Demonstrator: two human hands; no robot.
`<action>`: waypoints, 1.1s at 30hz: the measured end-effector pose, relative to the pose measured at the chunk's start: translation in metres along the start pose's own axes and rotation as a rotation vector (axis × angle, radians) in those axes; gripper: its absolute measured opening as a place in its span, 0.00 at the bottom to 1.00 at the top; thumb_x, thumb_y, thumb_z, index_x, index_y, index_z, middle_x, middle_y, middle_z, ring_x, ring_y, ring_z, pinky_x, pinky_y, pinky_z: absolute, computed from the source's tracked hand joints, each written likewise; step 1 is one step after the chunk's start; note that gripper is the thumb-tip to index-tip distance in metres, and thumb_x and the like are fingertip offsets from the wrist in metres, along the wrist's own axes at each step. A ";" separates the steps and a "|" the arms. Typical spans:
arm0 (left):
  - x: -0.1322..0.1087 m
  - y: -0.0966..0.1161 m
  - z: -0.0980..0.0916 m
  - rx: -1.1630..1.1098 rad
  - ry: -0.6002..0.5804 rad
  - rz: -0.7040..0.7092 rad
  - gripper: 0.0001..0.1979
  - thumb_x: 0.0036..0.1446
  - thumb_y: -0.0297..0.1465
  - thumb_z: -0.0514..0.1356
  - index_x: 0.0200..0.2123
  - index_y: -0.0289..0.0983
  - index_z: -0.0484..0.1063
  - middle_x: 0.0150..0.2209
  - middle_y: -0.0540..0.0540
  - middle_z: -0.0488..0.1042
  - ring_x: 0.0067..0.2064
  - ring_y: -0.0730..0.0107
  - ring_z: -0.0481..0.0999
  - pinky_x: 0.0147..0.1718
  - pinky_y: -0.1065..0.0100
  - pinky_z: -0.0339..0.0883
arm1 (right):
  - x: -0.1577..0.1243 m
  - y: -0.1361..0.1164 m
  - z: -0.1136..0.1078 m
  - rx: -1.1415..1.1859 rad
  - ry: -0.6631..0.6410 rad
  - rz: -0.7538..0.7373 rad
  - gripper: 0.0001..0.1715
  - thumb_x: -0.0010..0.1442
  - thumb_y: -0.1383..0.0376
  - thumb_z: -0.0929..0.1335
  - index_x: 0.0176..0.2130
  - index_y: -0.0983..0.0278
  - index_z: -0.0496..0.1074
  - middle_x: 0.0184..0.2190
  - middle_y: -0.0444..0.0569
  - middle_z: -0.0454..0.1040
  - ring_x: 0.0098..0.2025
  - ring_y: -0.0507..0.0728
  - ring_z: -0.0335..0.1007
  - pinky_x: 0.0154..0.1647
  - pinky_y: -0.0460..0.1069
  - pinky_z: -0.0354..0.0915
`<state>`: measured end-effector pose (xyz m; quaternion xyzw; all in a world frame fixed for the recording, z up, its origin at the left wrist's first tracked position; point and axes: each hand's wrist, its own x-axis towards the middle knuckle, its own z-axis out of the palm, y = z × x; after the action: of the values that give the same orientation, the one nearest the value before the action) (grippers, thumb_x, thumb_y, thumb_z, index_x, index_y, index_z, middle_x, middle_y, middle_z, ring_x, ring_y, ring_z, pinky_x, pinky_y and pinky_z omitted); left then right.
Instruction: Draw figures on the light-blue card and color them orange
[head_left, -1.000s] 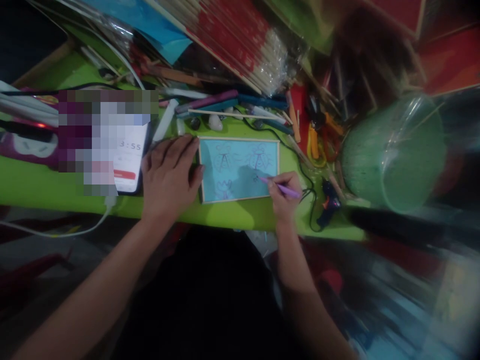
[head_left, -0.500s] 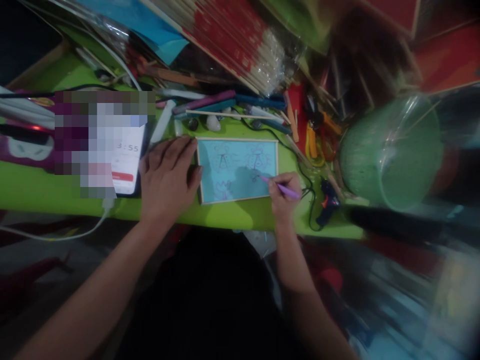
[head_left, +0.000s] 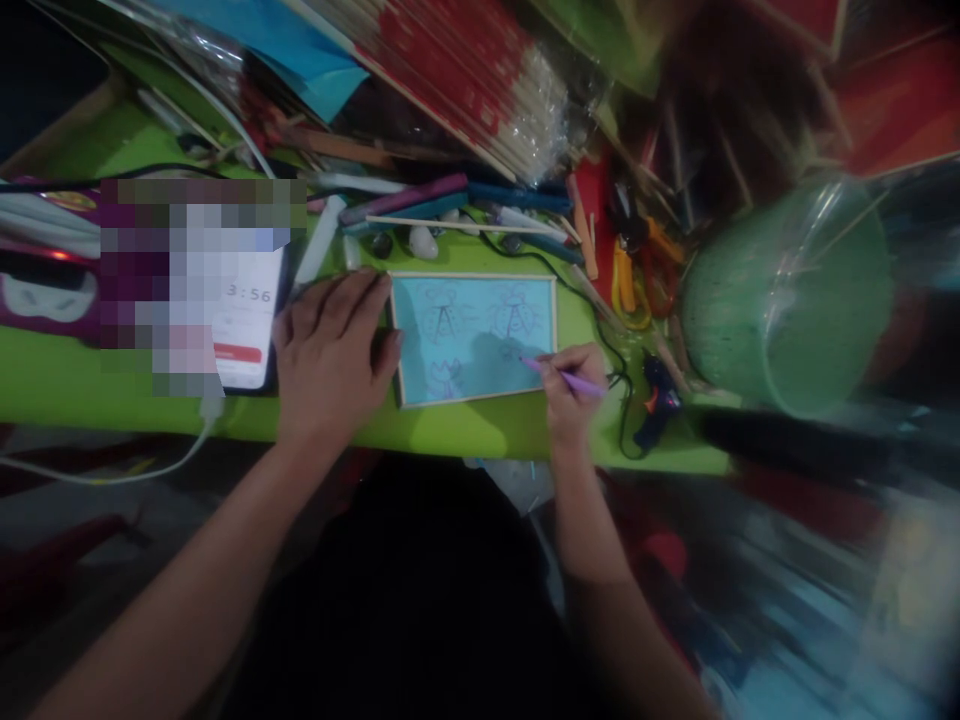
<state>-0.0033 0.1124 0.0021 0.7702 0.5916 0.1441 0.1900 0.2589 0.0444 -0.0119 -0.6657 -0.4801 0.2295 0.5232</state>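
Observation:
A small light-blue board (head_left: 472, 338) with a pale wooden frame lies on the green table (head_left: 480, 425); purple line drawings cover it. My left hand (head_left: 331, 345) rests flat beside the board's left edge, fingers stretched out, thumb touching the frame. My right hand (head_left: 571, 385) is closed round a purple pen (head_left: 566, 377), whose tip touches the board's lower right part.
A phone (head_left: 244, 318) showing a timer lies left of my left hand, with a white cable. Markers, sticks and pebbles (head_left: 450, 210) crowd the back of the table. Scissors (head_left: 634, 275), a glue gun (head_left: 654, 400) with black cord and a green bucket (head_left: 787, 300) stand right.
The pen tip has shifted slightly down and right on the board. The phone timer has advanced from 3:55 to 3:56. My left hand stays in place.

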 end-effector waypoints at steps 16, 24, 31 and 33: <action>0.000 0.000 0.000 0.009 0.008 0.010 0.28 0.75 0.41 0.51 0.73 0.43 0.60 0.73 0.45 0.64 0.73 0.49 0.61 0.69 0.46 0.53 | -0.001 -0.001 0.001 -0.047 -0.033 0.023 0.08 0.58 0.64 0.72 0.31 0.59 0.68 0.27 0.39 0.72 0.31 0.53 0.75 0.33 0.50 0.72; 0.000 0.001 0.000 -0.036 -0.005 -0.005 0.28 0.75 0.42 0.51 0.74 0.44 0.59 0.74 0.46 0.63 0.73 0.46 0.60 0.69 0.42 0.52 | -0.002 0.001 -0.002 -0.001 -0.041 0.035 0.07 0.57 0.64 0.72 0.30 0.59 0.69 0.27 0.40 0.72 0.35 0.56 0.80 0.36 0.51 0.73; 0.000 0.000 0.001 -0.007 0.010 0.009 0.28 0.74 0.42 0.51 0.74 0.45 0.59 0.73 0.46 0.64 0.73 0.46 0.61 0.68 0.42 0.55 | -0.004 0.003 -0.005 0.030 -0.064 0.072 0.06 0.56 0.65 0.71 0.31 0.59 0.69 0.27 0.40 0.71 0.37 0.57 0.80 0.36 0.52 0.73; 0.000 -0.002 0.002 -0.028 0.022 0.009 0.29 0.73 0.42 0.52 0.74 0.51 0.58 0.73 0.48 0.64 0.73 0.46 0.61 0.68 0.41 0.55 | -0.003 0.002 -0.005 0.029 -0.063 0.077 0.06 0.55 0.65 0.72 0.30 0.59 0.69 0.26 0.39 0.71 0.36 0.58 0.79 0.36 0.53 0.73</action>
<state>-0.0036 0.1126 -0.0006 0.7686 0.5880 0.1616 0.1935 0.2622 0.0394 -0.0132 -0.6686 -0.4670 0.2772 0.5080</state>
